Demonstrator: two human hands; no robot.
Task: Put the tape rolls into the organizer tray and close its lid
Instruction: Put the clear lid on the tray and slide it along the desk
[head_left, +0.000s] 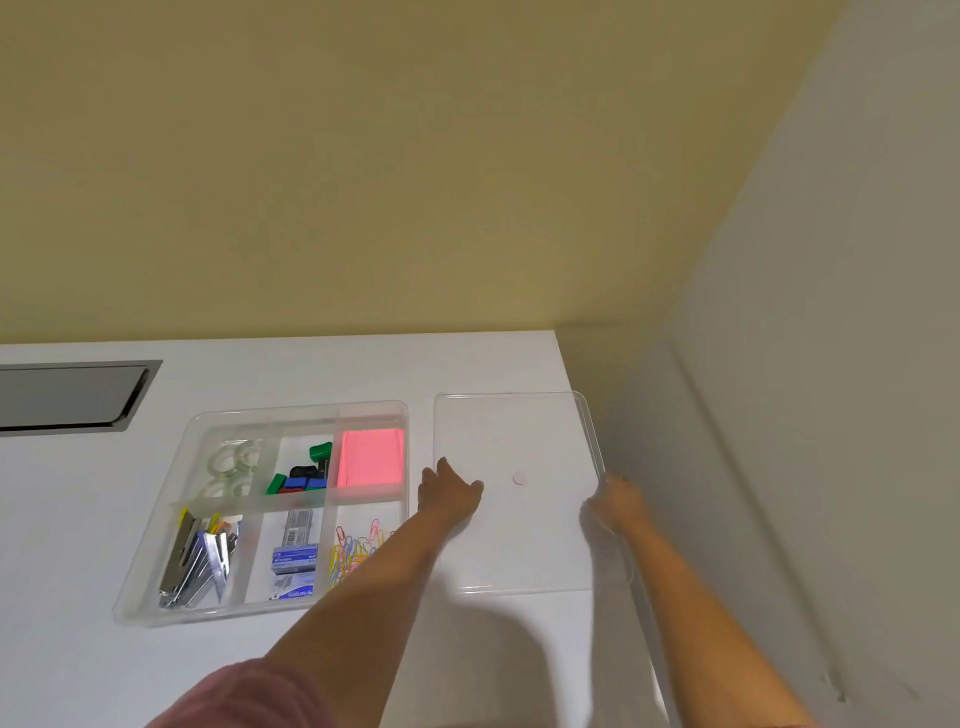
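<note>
A clear organizer tray (156, 551) lies on the white table with no lid on it. Several clear tape rolls (232, 464) sit in its far left compartment. The clear lid (519, 540) lies flat to the right of the tray, at the table's right edge. My left hand (449, 491) rests on the lid's left edge, fingers spread. My right hand (618, 501) curls around the lid's right edge, where it overhangs the table.
The other compartments hold green, blue and black clips (304, 475), pink notes (371, 457), staplers (200, 556), staple boxes (295, 561) and coloured paper clips (356, 551). A grey recessed panel (67, 397) sits at the far left. Walls stand close behind and to the right.
</note>
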